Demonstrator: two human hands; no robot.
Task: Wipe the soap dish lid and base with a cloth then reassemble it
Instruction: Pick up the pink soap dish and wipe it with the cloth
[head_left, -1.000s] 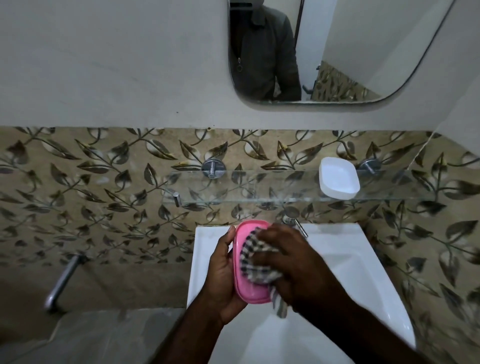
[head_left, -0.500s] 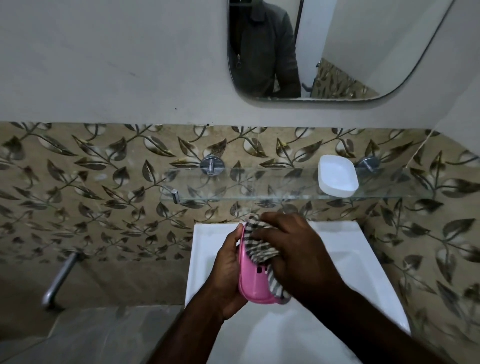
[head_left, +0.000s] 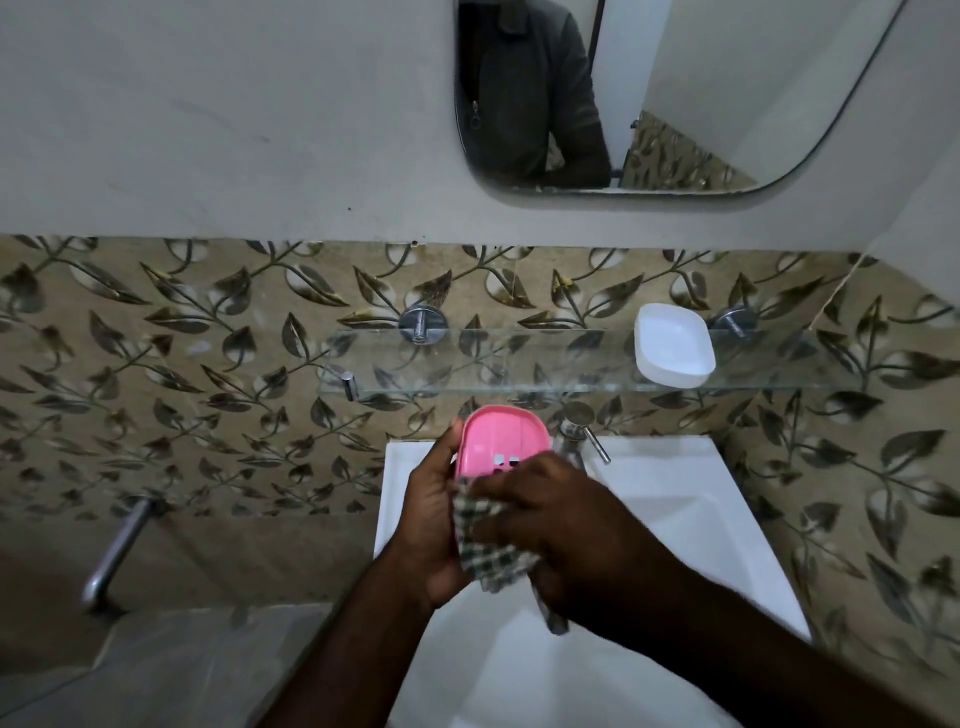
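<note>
We judge the pink dish (head_left: 501, 441) light, stiff, slippery: left hand (head_left: 434, 525) clasps its edge; right hand (head_left: 550, 525) presses the soft cloth (head_left: 488, 545) closed.

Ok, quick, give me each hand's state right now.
Left hand: closed on the pink soap dish base, held over the sink.
Right hand: closed on the checked cloth, pressed against the base.

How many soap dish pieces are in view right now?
2. The pink plastic soap dish piece is held in the left hand over the white sink; the white plastic soap dish piece sits on the glass shelf.
</note>
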